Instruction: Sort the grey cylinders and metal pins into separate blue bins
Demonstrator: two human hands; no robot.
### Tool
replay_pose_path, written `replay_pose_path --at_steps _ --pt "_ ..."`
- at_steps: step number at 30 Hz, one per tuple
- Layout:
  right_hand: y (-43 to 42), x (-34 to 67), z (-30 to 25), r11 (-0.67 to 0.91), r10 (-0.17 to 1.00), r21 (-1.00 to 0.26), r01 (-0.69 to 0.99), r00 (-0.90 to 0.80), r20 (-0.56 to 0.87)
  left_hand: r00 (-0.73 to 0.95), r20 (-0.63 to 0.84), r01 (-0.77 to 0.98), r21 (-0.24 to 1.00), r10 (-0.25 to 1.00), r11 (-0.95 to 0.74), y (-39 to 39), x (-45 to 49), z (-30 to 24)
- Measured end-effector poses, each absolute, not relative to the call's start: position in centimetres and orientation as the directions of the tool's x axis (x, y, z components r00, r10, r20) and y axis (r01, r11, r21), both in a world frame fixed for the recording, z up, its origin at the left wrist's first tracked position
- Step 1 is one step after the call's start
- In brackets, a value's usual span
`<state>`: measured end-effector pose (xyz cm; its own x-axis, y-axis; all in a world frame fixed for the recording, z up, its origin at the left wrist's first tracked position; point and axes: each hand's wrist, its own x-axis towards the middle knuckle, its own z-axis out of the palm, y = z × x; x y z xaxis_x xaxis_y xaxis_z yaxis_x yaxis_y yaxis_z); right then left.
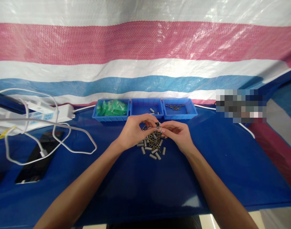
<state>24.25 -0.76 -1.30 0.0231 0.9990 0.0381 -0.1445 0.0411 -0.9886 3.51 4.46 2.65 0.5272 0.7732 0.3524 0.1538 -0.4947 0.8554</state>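
Bare forearms (91, 178) reach inward over a glossy blue table (147, 190), whose near edge crosses below the hands. Left hand (132, 132) and right hand (180, 135) meet at their fingertips, each nearly closed in a pinch on one small metallic part (157, 125), mostly hidden by the fingers. Directly under and nearer than the fingertips lies a loose pile of slim brass-coloured metal pins (155, 143), with short grey cylinders (153, 156) around its near side.

Just beyond the hands, three blue plastic bins stand in a row: the left bin (111, 119) holds a crumpled green plastic bag (115, 108), the middle bin (145, 103) a few grey cylinders, the right bin (181, 116) more slim pins. Behind them hangs a red, white and blue striped woven sheet (145, 41).

Well left of the left hand sit a white power strip (67, 112), its light-blue labels too small to read, a looped white cable (75, 151) and a black phone (35, 165). Right of the right hand, bare tabletop runs to the side edge.
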Motion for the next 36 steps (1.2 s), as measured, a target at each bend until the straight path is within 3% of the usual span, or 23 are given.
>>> replay_pose_path --at_steps 4,10,14,17,22,36 --pt "-0.7 24.4 -1.4 0.023 0.999 -0.990 -0.138 0.033 0.018 0.616 0.281 0.247 0.818 0.736 -0.519 4.9 3.1 2.5" --pt "-0.4 24.9 -1.5 0.113 0.964 -0.992 -0.051 0.249 0.097 0.621 0.128 0.593 0.568 0.773 -0.570 6.0 1.9 2.2" --pt "-0.1 25.2 -1.6 0.187 0.895 -0.980 0.062 0.401 0.196 0.655 0.046 0.655 0.463 0.754 -0.597 6.4 1.2 1.7" --pt "0.1 25.3 -1.6 0.176 0.881 -0.982 0.074 0.432 0.191 0.668 0.037 0.662 0.429 0.744 -0.615 6.3 1.2 1.5" --pt "-0.1 25.2 -1.5 0.168 0.900 -0.985 0.042 0.401 0.171 0.635 0.052 0.681 0.432 0.771 -0.591 5.9 1.8 1.1" --pt "-0.3 24.9 -1.2 0.174 0.929 -0.984 0.030 0.327 0.174 0.526 0.209 0.586 0.613 0.824 -0.530 5.4 2.9 0.5"
